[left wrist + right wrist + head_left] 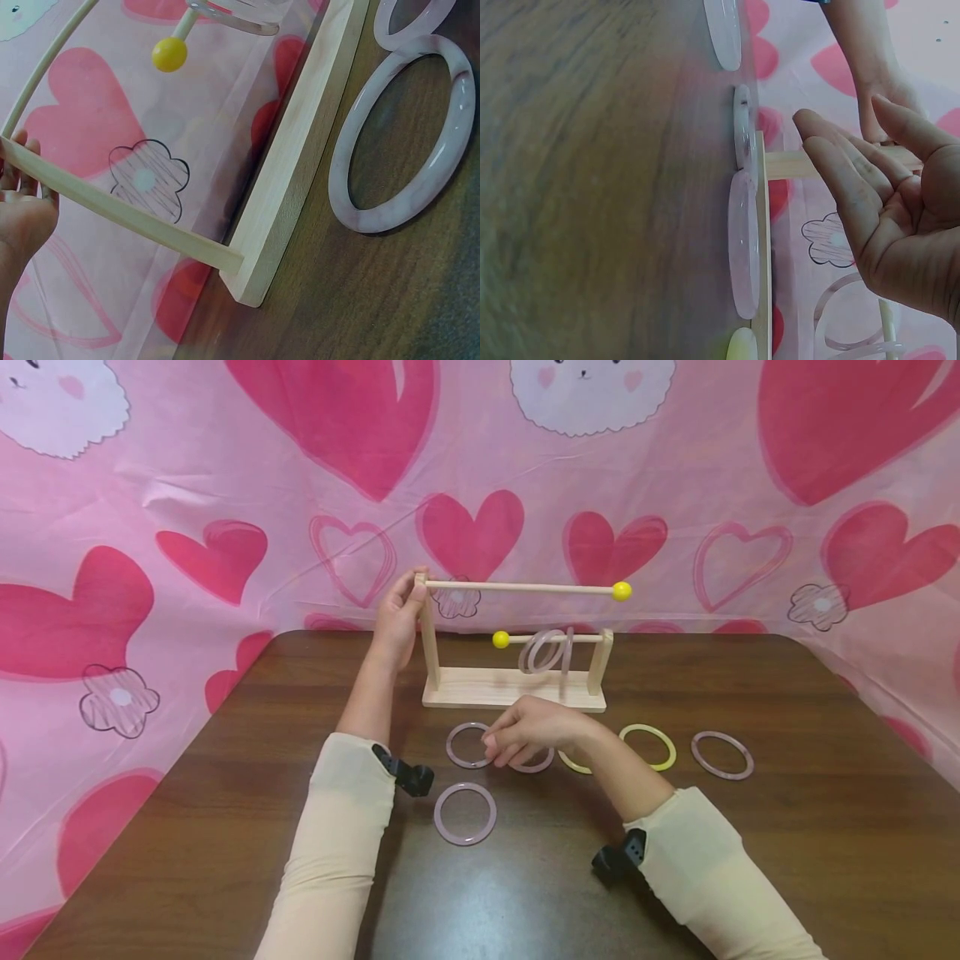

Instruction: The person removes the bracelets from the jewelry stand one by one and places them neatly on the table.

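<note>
My left hand (397,622) grips the top of the tall post of a light wooden bangle stand (480,687), thumb in front of it. The post's long upper rod is bare and ends in a yellow ball (622,592). A few translucent pale bangles (528,653) hang on the short lower rod. My right hand (536,731) hovers over the table before the stand, its fingers loosely bent and nothing between them in the right wrist view. Below its fingertips are a mauve bangle (450,749) and a second mauve bangle (534,769), partly hidden by the hand.
Nearer me lies another mauve bangle (438,814). Right of my hand are a yellow bangle (672,752), one more yellow bangle (573,767) half behind the wrist, and a mauve bangle (748,763). Behind the brown table (525,902) hangs a pink heart-patterned cloth (285,468).
</note>
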Available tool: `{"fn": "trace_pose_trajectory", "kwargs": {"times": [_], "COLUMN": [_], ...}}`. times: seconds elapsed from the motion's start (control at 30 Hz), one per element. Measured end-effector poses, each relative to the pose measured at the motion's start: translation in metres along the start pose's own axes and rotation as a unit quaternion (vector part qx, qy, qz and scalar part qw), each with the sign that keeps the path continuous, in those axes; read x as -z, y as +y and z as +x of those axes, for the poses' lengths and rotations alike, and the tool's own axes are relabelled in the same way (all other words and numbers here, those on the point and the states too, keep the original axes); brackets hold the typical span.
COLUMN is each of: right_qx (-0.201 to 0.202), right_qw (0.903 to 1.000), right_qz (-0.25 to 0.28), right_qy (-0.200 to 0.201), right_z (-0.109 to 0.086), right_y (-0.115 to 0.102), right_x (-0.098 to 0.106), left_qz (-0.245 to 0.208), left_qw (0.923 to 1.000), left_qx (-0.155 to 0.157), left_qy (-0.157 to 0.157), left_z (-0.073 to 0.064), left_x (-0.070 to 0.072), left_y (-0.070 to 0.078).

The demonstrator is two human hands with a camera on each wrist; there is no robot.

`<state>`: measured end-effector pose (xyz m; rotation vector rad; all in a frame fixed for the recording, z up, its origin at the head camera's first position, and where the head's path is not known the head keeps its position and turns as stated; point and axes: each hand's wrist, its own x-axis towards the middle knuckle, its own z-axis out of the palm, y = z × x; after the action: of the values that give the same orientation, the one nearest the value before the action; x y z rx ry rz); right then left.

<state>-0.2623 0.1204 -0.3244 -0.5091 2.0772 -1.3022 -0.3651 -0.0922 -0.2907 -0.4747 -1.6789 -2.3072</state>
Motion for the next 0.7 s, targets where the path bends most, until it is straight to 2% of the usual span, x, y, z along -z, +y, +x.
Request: {"fn": "trace_pose_trajectory", "kwargs": {"times": [0.37,0.53,0.7], "right_qx": [0.008,0.013,0.03], "right_qw": [0.9986,0.9934,0.9827], "right_qz": [0.018,0.054,0.069], "right_qy": [0.048,0.1,0.169], "right_z": [0.003,0.005,0.007], "right_y": [0.003,0.004,0.006], "right_x": [0.006,0.01,0.014], "left_qz": [-0.001,-0.012,-0.016], "left_qw": [1.0,0.9998,0.9997], "left_qx": [-0.009,-0.015,-0.016], "left_qy": [-0.004,-0.003,-0.003], "left_z": [-0.001,-0.001,0.0], "left_x": [-0.001,0.0,0.0], "left_y": [0.001,0.0,-0.002]}}
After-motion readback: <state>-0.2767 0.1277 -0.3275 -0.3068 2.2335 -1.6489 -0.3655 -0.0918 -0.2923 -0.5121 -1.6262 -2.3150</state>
